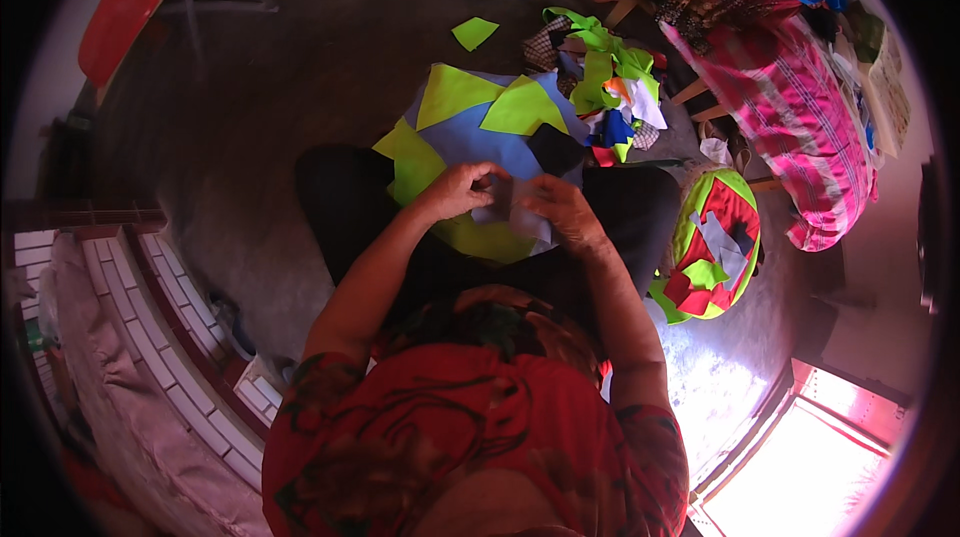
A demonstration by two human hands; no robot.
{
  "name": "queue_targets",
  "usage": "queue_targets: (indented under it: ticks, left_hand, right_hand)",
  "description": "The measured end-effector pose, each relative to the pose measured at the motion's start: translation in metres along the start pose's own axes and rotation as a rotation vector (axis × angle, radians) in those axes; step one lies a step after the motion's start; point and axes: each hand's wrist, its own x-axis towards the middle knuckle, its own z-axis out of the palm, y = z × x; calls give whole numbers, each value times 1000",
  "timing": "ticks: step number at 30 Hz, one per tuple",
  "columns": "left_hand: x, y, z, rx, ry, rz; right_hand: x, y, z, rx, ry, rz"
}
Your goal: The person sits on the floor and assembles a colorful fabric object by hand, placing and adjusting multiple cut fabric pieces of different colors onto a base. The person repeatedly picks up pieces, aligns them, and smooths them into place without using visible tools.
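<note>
The left hand and right hand pinch a small grey cloth piece between them, above the lap, at five o'clock from the blue cloth. It looks light, limp and hard to break, probably prone to creasing; opposite edges, taken between thumb and fingertips, should hold best.

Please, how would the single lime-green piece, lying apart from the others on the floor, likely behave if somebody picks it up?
The lime-green piece looks like thin cloth, so it would probably droop. Small and apparently without thickness, it is likely very light. Lying nearly flat, it seems unlikely to roll.
</note>
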Motion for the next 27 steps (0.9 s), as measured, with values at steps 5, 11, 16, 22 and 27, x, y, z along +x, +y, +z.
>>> queue_targets:
  ticks: [5,11,16,22,27]
  left_hand:
    - [-5,-2,-27,-141,173,-51]
    - [7,-5,-67,-125,226,-71]
    - [34,-23,-95,63,262,-65]
    - [49,-57,-112,124,438,-103]
    - [55,-59,-107,243,561,-127]
  right_hand:
    - [12,-6,-19,-212,-2,-54]
    - [53,9,-48,-361,149,-155]
    - [76,23,-51,-407,281,-252]
    - [86,26,-47,-453,343,-153]
    - [86,32,-43,-446,450,-178]
